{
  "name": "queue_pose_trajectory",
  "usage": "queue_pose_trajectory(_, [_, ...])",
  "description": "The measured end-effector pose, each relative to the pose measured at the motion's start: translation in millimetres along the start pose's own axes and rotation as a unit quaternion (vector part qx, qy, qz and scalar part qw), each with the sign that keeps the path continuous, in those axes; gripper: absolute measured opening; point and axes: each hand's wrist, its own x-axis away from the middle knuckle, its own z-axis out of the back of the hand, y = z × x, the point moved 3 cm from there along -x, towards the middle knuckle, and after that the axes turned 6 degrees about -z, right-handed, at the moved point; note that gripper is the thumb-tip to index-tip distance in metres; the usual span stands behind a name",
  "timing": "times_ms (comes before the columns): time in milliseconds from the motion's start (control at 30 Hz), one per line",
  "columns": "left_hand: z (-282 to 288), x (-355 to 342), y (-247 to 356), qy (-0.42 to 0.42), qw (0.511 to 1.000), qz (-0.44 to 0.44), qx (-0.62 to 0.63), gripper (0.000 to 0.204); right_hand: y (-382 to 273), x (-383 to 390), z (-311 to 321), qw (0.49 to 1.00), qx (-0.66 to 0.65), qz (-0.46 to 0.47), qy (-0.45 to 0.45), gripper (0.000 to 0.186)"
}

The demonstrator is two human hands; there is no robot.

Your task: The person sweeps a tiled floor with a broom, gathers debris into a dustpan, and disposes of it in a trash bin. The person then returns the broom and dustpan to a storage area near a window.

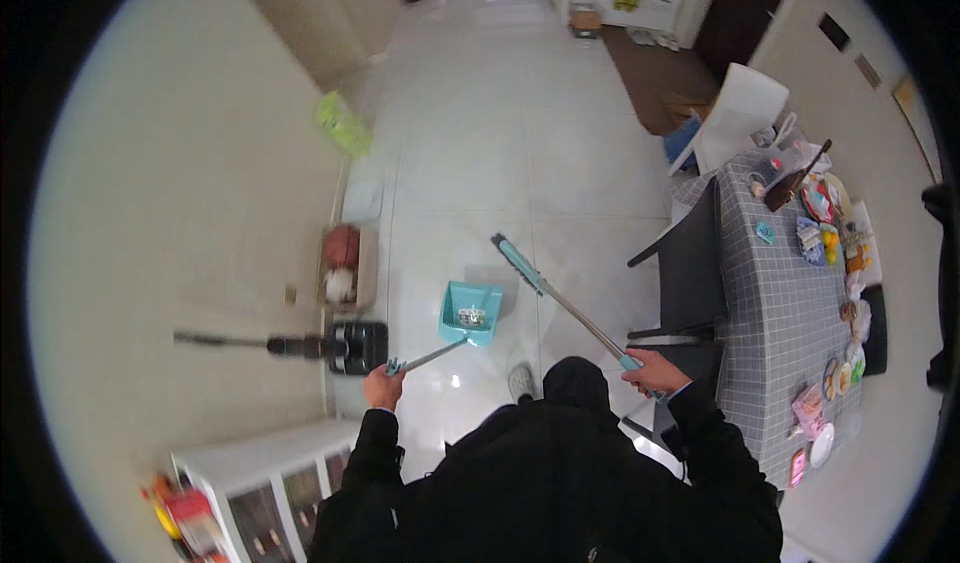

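My left hand [383,387] is closed round the handle end of a turquoise dustpan [459,300]. The dustpan's scoop hangs over or rests on the floor ahead of me; which of the two I cannot tell. A small pale patch with print shows on the pan. In my right hand [657,373] is the upper part of a broom [575,313] with a grey metal stick and turquoise fittings. Its turquoise head with dark bristles points forward and left, to the right of the dustpan and apart from it.
A dark floor-cleaning machine [357,348] stands at the left wall beside a box [367,268] of balls. On the right are dark chairs [690,268] and a table with a checked cloth [750,363]. A white cabinet [250,455] is at lower left, a white chair [740,113] farther off.
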Motion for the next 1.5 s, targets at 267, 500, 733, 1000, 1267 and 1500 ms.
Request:
queue_pose_trajectory(267, [-17, -341, 125, 0.003, 0.999, -0.036, 0.037, 0.041, -183, -180, 180, 0.999, -0.004, 0.024, 0.03, 0.029])
queue_pose_trajectory(500, [-5, -562, 226, 0.055, 0.998, -0.039, 0.02, 0.039, -425, -330, 350, 1.0, -0.01, 0.015, 0.026, 0.022])
queue_pose_trajectory(733, [-30, -778, 326, 0.079, 0.992, 0.059, 0.076, 0.036, -638, -505, 518, 1.0, 0.01, -0.011, -0.003, 0.046])
queue_pose_trajectory(1000, [-59, -1182, 492, 0.046, 0.99, 0.006, -0.13, 0.033, -858, -682, 721, 0.995, -0.095, -0.024, 0.001, 0.054])
queue_pose_trajectory(1267, [-92, -1570, 622, 0.032, 0.999, -0.002, 0.033, 0.035, -1045, -891, 910, 0.994, -0.1, -0.009, 0.036, 0.054])
queue_pose_trajectory(1500, [-102, -1799, 705, 0.106, 0.993, 0.022, -0.039, 0.036, -1303, -1084, 1073, 1.0, -0.013, 0.008, 0.019, 0.026])
